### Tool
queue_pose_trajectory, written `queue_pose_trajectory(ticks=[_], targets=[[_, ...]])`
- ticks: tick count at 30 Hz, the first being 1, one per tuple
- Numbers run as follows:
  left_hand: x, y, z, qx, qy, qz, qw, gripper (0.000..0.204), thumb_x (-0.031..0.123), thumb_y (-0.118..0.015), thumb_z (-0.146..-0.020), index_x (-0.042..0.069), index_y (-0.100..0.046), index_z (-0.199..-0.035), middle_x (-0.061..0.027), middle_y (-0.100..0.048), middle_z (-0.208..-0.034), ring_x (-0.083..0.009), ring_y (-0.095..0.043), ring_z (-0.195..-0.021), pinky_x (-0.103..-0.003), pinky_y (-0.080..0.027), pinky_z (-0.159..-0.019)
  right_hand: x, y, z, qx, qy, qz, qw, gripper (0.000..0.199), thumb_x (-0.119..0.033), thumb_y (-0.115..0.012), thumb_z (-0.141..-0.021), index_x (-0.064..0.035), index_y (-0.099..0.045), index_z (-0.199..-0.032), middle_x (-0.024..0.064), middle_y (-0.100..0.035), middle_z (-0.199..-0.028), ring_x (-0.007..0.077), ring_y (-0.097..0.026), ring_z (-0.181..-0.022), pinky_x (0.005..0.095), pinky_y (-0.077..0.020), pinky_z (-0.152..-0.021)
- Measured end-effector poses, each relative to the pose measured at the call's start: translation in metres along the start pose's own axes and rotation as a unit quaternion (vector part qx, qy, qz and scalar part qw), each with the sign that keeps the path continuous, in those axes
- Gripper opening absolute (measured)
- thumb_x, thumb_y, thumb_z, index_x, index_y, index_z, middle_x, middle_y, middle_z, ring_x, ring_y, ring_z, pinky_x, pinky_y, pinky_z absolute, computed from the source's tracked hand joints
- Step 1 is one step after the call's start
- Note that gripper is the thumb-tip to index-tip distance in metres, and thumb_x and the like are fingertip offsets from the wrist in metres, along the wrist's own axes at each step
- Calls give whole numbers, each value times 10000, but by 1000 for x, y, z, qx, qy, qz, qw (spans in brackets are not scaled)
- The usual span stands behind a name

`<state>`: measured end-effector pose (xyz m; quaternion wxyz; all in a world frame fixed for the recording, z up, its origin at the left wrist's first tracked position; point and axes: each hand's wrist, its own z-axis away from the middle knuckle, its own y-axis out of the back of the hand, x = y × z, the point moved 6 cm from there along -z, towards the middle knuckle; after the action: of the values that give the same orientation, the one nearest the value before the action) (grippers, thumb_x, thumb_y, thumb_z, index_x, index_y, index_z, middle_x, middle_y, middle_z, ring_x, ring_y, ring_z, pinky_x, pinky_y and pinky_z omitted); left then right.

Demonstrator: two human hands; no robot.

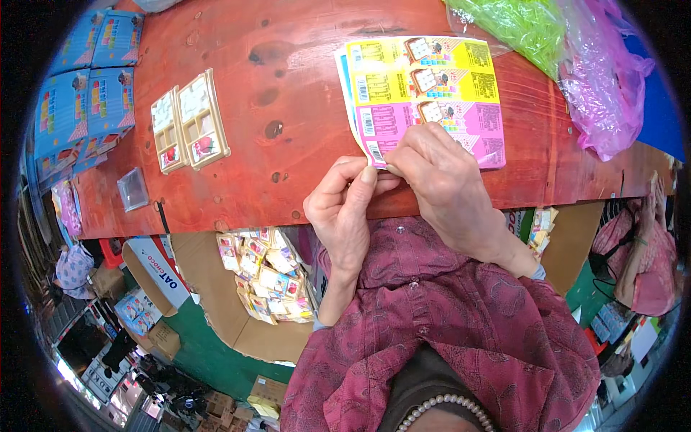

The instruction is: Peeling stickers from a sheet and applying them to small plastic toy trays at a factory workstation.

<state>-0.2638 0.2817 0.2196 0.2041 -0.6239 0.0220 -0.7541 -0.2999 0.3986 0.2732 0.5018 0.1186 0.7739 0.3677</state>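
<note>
A stack of printed label sheets (461,93), banded yellow and pink, lies on the red table in front of me. My left hand (344,205) pinches the stack's lower left corner between thumb and forefinger. Right beside it, my right hand (440,176) is closed at the near edge, its fingertips pressed to the same corner and the back of the hand covering part of the pink band. Further left sit two beige compartment trays, one (166,135) partly behind the other (208,122), both holding white pieces and a red packet.
Blue printed boxes (65,108) are stacked at the table's left end, near a small clear plastic box (133,190). Bags of green (515,25) and pink (608,93) plastic lie far right. Below the table edge, a cardboard box (216,302) holds many filled packs (270,277). Another person's arm (640,252) shows at right.
</note>
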Motion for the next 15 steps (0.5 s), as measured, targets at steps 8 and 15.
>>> queue_pose_trajectory(ticks=[8, 15], targets=[[-6, 3, 1, 18, 24, 55, 998, 107, -14, -522, -862, -96, -581, -900, -115, -615, -852, -177, -650, -719, -244, -538, -688, 6, -3, 0, 11, 12, -28, 999, 61, 14, -549, -721, 1, -534, -779, 105, -455, -723, 265, -487, -695, 346, -403, -594], [-7, 3, 1, 12, 29, 51, 998, 101, -15, -520, -862, -87, -583, -892, -110, -619, -849, -170, -651, -717, -244, -537, -690, 9, -4, 0, 23, 7, -35, 999, 65, 6, -572, -732, 5, -510, -751, 109, -441, -709, 268, -476, -674, 348, -393, -588]])
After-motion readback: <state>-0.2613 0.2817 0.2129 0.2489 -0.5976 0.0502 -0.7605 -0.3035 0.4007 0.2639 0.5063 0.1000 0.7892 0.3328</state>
